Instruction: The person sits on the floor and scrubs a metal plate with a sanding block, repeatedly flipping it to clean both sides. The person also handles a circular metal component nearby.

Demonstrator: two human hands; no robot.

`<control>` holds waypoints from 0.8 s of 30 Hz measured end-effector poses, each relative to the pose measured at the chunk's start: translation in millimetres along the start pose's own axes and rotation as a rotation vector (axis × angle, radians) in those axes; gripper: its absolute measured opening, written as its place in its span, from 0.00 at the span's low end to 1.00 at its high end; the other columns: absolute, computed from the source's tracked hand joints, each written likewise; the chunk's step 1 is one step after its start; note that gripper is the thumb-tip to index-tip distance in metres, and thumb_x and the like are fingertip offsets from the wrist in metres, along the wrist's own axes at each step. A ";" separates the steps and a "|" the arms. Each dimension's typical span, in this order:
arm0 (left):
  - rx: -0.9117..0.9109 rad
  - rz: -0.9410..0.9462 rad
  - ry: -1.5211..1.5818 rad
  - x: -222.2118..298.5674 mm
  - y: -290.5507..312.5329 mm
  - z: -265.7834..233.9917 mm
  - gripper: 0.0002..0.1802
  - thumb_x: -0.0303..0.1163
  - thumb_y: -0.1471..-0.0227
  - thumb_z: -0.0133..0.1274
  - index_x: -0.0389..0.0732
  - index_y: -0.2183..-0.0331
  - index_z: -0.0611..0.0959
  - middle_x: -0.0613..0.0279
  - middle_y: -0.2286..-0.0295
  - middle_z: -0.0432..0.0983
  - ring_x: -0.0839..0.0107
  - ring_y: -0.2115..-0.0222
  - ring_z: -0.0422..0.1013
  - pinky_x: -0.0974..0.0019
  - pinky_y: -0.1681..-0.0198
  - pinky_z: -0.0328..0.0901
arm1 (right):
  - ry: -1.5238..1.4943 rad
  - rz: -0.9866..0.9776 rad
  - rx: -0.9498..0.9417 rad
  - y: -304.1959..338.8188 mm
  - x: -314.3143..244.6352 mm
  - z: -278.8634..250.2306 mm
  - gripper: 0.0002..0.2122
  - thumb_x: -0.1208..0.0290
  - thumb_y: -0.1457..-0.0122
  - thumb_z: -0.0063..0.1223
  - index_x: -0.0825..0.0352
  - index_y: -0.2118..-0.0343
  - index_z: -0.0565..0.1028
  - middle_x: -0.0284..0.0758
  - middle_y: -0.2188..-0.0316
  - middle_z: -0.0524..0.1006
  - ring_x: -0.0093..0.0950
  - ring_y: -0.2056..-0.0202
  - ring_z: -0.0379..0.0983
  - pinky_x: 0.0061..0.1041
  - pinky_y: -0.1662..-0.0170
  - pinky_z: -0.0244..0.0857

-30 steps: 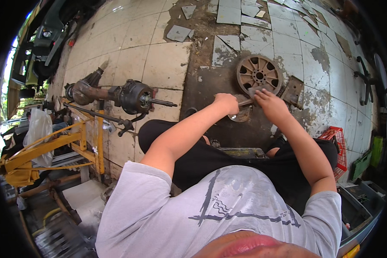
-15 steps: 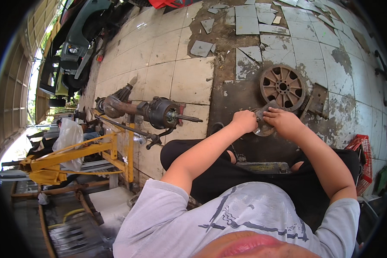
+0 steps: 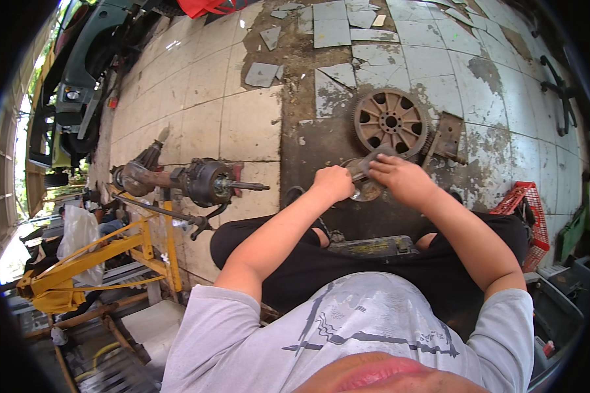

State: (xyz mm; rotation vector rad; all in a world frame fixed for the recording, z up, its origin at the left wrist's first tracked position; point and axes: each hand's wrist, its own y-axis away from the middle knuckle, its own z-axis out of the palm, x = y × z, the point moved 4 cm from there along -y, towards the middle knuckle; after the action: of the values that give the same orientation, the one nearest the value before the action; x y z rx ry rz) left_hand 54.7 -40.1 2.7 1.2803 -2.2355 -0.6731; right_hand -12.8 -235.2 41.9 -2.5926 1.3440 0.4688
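A worn tiled floor (image 3: 249, 141) spreads under the scene. Nearest, a dark box (image 3: 373, 247) sits between the person's legs, with a red basket (image 3: 537, 223) to the right. Beyond the box, the left hand (image 3: 334, 183) is curled closed around a metal part (image 3: 358, 169); the right hand (image 3: 400, 180), fingers nearly straight, lies over a grey piece (image 3: 376, 156) at that part's far end, its grip hidden. Left stands an axle (image 3: 206, 182). Just beyond the hands lies a toothed wheel (image 3: 391, 122), a bracket (image 3: 448, 134) to its right; farther, broken tiles (image 3: 262, 74).
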 end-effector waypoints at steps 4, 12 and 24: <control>0.022 0.002 0.042 -2.3 -2.1 5.5 0.18 0.40 0.49 0.56 0.38 0.64 0.91 0.46 0.63 0.87 0.48 0.58 0.83 0.48 0.53 0.78 | -0.022 0.026 -0.011 2.2 -5.1 4.0 0.23 0.75 0.40 0.52 0.64 0.40 0.77 0.36 0.35 0.74 0.36 0.31 0.67 0.36 0.29 0.62; 0.018 0.014 0.030 -2.8 -1.1 11.2 0.17 0.40 0.49 0.56 0.39 0.64 0.91 0.48 0.64 0.87 0.48 0.59 0.83 0.49 0.54 0.77 | -0.039 0.009 -0.025 2.5 -12.8 6.0 0.24 0.77 0.41 0.53 0.65 0.38 0.76 0.35 0.34 0.74 0.36 0.31 0.66 0.37 0.30 0.62; 0.023 0.002 0.063 -6.0 -1.5 7.7 0.17 0.40 0.49 0.57 0.38 0.65 0.91 0.46 0.64 0.87 0.49 0.59 0.83 0.48 0.54 0.77 | 0.018 0.105 0.035 2.3 -1.5 0.4 0.23 0.76 0.39 0.50 0.65 0.39 0.76 0.35 0.34 0.74 0.36 0.31 0.66 0.37 0.28 0.60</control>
State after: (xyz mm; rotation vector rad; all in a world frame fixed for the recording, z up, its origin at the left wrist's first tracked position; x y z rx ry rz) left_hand 53.6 -34.1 -5.1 1.2917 -2.2001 -0.5999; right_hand -15.6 -235.2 42.0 -2.5136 1.4856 0.4350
